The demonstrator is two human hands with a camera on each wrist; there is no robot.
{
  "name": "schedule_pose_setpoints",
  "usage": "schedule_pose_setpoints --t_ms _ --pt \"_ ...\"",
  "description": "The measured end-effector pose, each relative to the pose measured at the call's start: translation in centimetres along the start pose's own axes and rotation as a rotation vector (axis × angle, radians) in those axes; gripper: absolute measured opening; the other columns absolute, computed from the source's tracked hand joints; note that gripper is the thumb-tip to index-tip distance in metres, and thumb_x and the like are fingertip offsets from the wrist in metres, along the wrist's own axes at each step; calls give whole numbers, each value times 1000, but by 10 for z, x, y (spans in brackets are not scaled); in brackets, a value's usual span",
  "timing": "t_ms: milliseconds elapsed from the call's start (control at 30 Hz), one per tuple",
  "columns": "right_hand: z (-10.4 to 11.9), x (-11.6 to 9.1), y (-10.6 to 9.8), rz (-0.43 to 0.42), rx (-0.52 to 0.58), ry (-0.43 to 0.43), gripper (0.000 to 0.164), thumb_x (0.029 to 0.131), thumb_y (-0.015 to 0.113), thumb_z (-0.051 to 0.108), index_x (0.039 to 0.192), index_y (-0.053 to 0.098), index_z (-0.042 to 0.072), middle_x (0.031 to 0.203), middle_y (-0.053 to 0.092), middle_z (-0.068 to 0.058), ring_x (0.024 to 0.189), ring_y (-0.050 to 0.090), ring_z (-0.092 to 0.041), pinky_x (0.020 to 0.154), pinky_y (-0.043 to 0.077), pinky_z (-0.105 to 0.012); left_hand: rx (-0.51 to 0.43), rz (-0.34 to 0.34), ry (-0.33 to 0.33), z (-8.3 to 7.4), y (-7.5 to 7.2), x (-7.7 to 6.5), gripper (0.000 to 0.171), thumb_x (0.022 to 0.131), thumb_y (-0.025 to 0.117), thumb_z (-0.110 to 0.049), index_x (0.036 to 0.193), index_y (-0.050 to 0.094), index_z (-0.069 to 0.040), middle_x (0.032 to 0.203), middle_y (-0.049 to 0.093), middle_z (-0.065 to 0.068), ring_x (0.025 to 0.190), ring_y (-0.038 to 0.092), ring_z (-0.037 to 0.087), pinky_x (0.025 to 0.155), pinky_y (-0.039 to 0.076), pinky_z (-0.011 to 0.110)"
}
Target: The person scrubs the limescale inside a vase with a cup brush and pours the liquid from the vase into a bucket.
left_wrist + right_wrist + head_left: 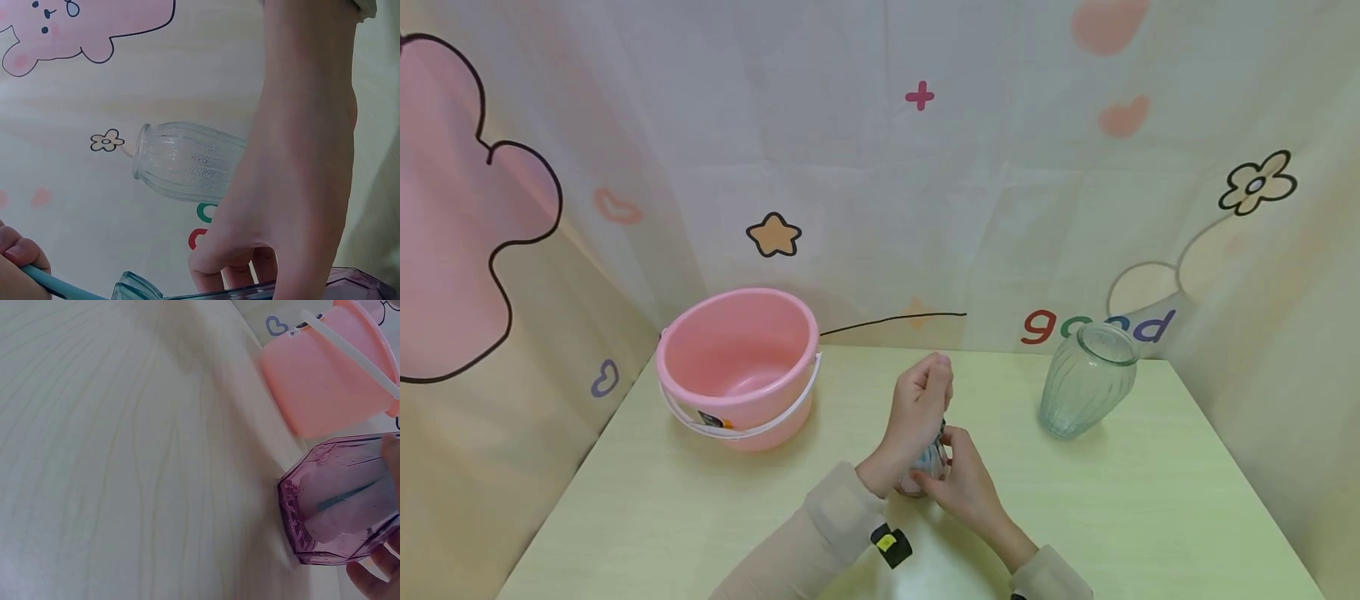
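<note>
A pale table (1150, 508) with faint wood grain runs back to a light curtain (850, 167), which also closes in both sides. The curtain carries a printed star (773, 235), hearts, a flower (1257, 183) and coloured letters behind the table's back edge.

A pink bucket (771, 408) stands upright at the back left corner, its white handle (786, 415) hanging down the front and its pink inner wall showing. Near the back right corner stands a ribbed glass vase (1078, 387), upright.

Between them, nearer the front edge, is a small faceted jar (931, 460), purple at the base and blue at the neck. The right hand (966, 483) is clamped around its side. The left hand (921, 387) is closed tightly above the jar on a blue stick (69, 286), which slants toward the jar's neck. A pale rounded shape with a blue-green streak shows through the purple glass. Whether the jar's base touches the table, I cannot tell.

Stretches of tabletop separate the jar from the bucket, the vase and both side edges; the forearms cross the front edge.
</note>
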State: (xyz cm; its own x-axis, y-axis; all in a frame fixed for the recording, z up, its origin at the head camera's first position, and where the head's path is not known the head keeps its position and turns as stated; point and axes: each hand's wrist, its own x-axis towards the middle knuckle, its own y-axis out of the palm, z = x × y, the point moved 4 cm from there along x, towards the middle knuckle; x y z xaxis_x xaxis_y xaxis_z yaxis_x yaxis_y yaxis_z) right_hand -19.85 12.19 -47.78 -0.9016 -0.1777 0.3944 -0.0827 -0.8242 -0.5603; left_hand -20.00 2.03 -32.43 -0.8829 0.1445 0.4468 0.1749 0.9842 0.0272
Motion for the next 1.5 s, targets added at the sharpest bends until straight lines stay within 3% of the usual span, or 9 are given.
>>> schedule_pose_setpoints --t_ms 233,433,733,1233,1300,1433,1500 --pt "1 -1 -1 -6 -5 0 61 65 78 12 113 42 4 110 50 -9 95 50 -18 70 49 -37 9 9 1 -1 1 0 29 91 36 -8 62 38 -6 52 32 1 46 30 16 46 24 24" --pt "1 -1 -1 -7 -15 -1 61 65 79 14 113 42 4 109 50 -9 95 50 -18 69 49 -35 4 21 -19 17 0 7 34 95 36 -15 62 39 -7 51 33 2 46 31 18 46 26 25" --pt "1 -1 -1 -2 -25 8 62 65 78 16 113 41 3 108 51 -10 95 51 -19 71 49 -37 16 25 74 13 1 19 35 94 34 -21 60 36 -10 50 31 5 44 27 20 42 21 26" --pt "0 0 0 -29 -36 31 62 64 80 20 111 43 5 107 51 -9 97 50 -21 76 47 -40 12 37 56 9 0 18 35 95 34 -19 61 36 -10 51 31 5 44 27 20 43 22 26" --pt "1 1 1 -32 -43 37 62 63 81 21 111 43 6 107 51 -9 97 50 -21 78 46 -40 4 51 48 1 0 16 34 94 34 -17 61 36 -8 51 31 3 44 27 18 44 23 26" --pt "1 0 1 -40 -49 47 62 63 81 21 110 44 6 106 50 -8 96 50 -21 78 46 -40 -8 55 11 8 0 14 38 96 34 -24 63 37 -6 51 31 3 44 28 19 44 23 26" --pt "1 0 2 -47 -58 42 62 62 81 22 109 44 5 105 50 -9 94 50 -21 77 46 -40 -18 47 -16 19 -1 13 42 97 34 -30 63 38 -6 51 31 5 44 28 21 43 23 26"
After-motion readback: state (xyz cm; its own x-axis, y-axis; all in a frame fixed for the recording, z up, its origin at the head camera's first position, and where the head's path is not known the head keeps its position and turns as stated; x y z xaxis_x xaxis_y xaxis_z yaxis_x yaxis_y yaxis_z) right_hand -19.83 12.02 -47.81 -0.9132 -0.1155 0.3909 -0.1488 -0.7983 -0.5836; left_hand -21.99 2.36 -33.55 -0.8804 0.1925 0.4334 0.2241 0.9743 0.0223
